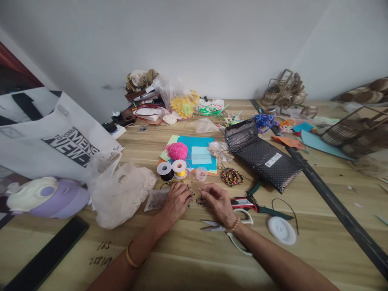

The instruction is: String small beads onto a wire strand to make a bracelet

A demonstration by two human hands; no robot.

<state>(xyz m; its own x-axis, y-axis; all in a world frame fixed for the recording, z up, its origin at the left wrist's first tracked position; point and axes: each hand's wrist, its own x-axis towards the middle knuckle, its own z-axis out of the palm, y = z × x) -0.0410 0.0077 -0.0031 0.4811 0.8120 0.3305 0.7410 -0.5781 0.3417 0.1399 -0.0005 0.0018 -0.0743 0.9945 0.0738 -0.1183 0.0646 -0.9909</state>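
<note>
My left hand (176,201) and my right hand (217,202) rest close together on the wooden table (188,258), fingertips pinched over small coloured beads (197,200) between them. The right hand's fingers seem to pinch a thin needle or thread; it is too small to be sure. A small clear packet of beads (155,199) lies just left of the left hand. Thread spools, black (165,170) and yellow (179,168), stand just beyond the hands. A coil of strung beads (231,177) lies to the upper right.
White-handled scissors (233,228) lie under my right wrist, pliers (257,204) and a white lid (281,230) to the right. A crumpled plastic bag (118,192), a white tote bag (54,141), a black phone (45,256), a black mailer (262,155), pink yarn (177,151) and coloured paper surround the spot.
</note>
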